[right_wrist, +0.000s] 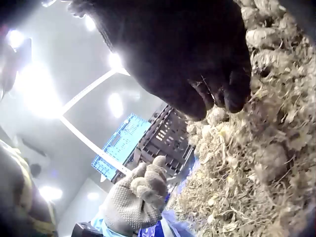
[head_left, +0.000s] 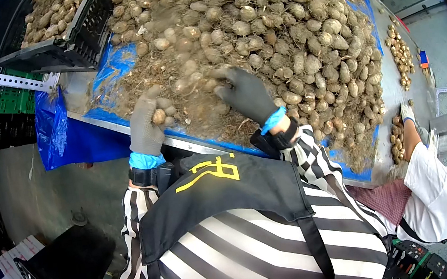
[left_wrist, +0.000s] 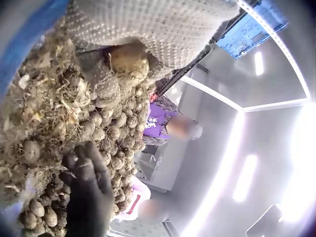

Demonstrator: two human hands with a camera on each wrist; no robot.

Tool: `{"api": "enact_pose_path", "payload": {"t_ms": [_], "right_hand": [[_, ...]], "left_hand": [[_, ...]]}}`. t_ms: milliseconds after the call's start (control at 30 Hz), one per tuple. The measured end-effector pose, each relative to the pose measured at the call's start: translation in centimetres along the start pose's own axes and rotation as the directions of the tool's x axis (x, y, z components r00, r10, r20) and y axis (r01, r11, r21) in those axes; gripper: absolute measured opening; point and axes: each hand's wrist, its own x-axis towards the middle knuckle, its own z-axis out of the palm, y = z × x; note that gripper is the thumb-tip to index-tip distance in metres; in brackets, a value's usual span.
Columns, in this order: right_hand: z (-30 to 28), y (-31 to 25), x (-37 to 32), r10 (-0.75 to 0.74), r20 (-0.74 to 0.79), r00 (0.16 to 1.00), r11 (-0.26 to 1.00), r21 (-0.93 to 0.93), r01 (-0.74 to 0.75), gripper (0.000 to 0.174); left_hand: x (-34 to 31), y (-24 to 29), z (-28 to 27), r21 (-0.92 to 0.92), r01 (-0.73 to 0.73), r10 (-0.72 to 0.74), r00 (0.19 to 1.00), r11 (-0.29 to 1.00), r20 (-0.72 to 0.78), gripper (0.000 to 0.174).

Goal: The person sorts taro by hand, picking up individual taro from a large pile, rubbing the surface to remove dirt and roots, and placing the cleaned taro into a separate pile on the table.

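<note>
The left hand [head_left: 146, 122], in a light grey glove, grips a brown tuber [head_left: 159, 116] at the near edge of the heap. In the left wrist view the tuber [left_wrist: 129, 61] lies under the curled fingers of the left hand [left_wrist: 143, 29]. Over the root litter is the right hand [head_left: 248, 94], dark-gloved, its fingers loosely bent toward the left. Seen from the right wrist, the fingertips of the right hand [right_wrist: 182, 59] are close to the litter [right_wrist: 222, 182], and no tuber is visible in them. A large heap of hairy tubers [head_left: 277, 33] lies beyond both hands.
A black crate [head_left: 82, 45] of tubers stands at the back left. Blue sheeting [head_left: 82, 140] hangs over the table's left edge. Another person in a white top [head_left: 431, 195] is at the right, beside smaller tuber piles [head_left: 399, 55]. A black bin [head_left: 69, 266] stands at lower left.
</note>
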Motion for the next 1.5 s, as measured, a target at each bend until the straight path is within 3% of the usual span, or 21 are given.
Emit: {"api": "enact_pose_path", "payload": {"t_ms": [133, 167, 300, 400, 433, 567, 667, 800, 833, 933, 1033, 1133, 1233, 1333, 1433, 1500], "right_hand": [[2.9, -1.9, 2.6, -0.097, 0.109, 0.989, 0.990, -0.093, 0.107, 0.029], [4.6, -1.6, 3.0, -0.196, 0.033, 0.980, 0.979, -0.059, 0.197, 0.027], [7.7, -2.1, 4.9, -0.116, 0.158, 0.981, 0.915, -0.368, 0.167, 0.031], [6.0, -3.3, 4.8, 0.003, 0.254, 0.967, 0.954, -0.291, 0.073, 0.031], [5.9, -2.6, 4.6, -0.057, 0.292, 0.955, 0.952, -0.272, 0.140, 0.035], [3.1, -1.9, 2.4, -0.127, 0.133, 0.983, 0.992, 0.022, 0.126, 0.044], [0.0, -3.9, 1.3, 0.098, 0.335, 0.937, 0.971, 0.174, -0.164, 0.049], [0.4, -2.4, -1.0, -0.043, 0.274, 0.961, 0.928, 0.368, -0.063, 0.056], [-0.2, -2.7, -1.2, -0.056, 0.284, 0.957, 0.940, 0.337, -0.045, 0.059], [-0.9, -3.3, -1.7, -0.009, 0.262, 0.965, 0.919, 0.382, -0.095, 0.055], [-0.7, -3.4, -2.9, 0.092, 0.098, 0.991, 0.867, 0.482, -0.128, 0.047], [-0.3, -3.2, -3.8, 0.037, -0.099, 0.994, 0.916, 0.402, 0.006, 0.037], [-0.5, -3.5, -4.4, 0.074, -0.166, 0.983, 0.897, 0.442, 0.007, 0.027], [-0.4, -3.3, -4.6, 0.059, -0.224, 0.973, 0.943, 0.333, 0.020, 0.017], [-1.5, -3.4, -4.9, -0.056, -0.143, 0.988, 0.950, 0.297, 0.096, 0.011], [-1.7, -2.8, -5.7, -0.148, 0.035, 0.988, 0.972, 0.189, 0.139, 0.011]], "left_hand": [[-0.5, -0.6, 0.2, 0.093, -0.014, 0.023, 0.996, 0.996, -0.089, 0.051], [-0.3, -0.8, -0.1, 0.100, -0.018, 0.029, 0.994, 0.995, -0.104, 0.053], [-0.3, -1.1, -1.2, 0.091, -0.029, 0.041, 0.991, 0.995, -0.129, 0.055], [-0.7, -1.3, -1.7, 0.116, -0.047, 0.061, 0.990, 0.992, -0.124, 0.049], [-0.9, -1.2, -1.4, 0.129, -0.054, 0.070, 0.990, 0.990, -0.121, 0.046], [-1.4, -0.9, 0.7, 0.358, -0.028, 0.061, 0.995, 0.933, -0.081, 0.042], [-1.6, -0.7, 3.1, 0.407, -0.015, 0.014, 1.000, 0.913, 0.007, 0.043], [-1.4, -0.5, 4.1, 0.485, 0.029, -0.124, 0.979, 0.874, 0.165, 0.044], [-1.2, -0.2, 4.0, 0.525, 0.060, -0.181, 0.967, 0.849, 0.182, 0.045], [-1.6, 0.4, 5.5, 0.523, 0.116, -0.250, 0.949, 0.844, 0.193, 0.048], [-1.9, 0.3, 6.3, 0.448, 0.105, -0.217, 0.954, 0.888, 0.208, 0.050], [-2.1, 0.2, 6.9, 0.455, 0.043, -0.178, 0.950, 0.889, 0.257, 0.051], [-2.0, 0.1, 7.2, 0.498, 0.049, -0.206, 0.942, 0.866, 0.265, 0.049], [-2.0, -0.6, 7.2, 0.497, 0.047, -0.195, 0.949, 0.866, 0.249, 0.048], [-1.8, -1.0, 7.8, 0.453, -0.006, -0.103, 0.971, 0.892, 0.217, 0.047], [-1.7, -0.9, 7.7, 0.448, -0.046, -0.054, 0.976, 0.893, 0.209, 0.047]]}}
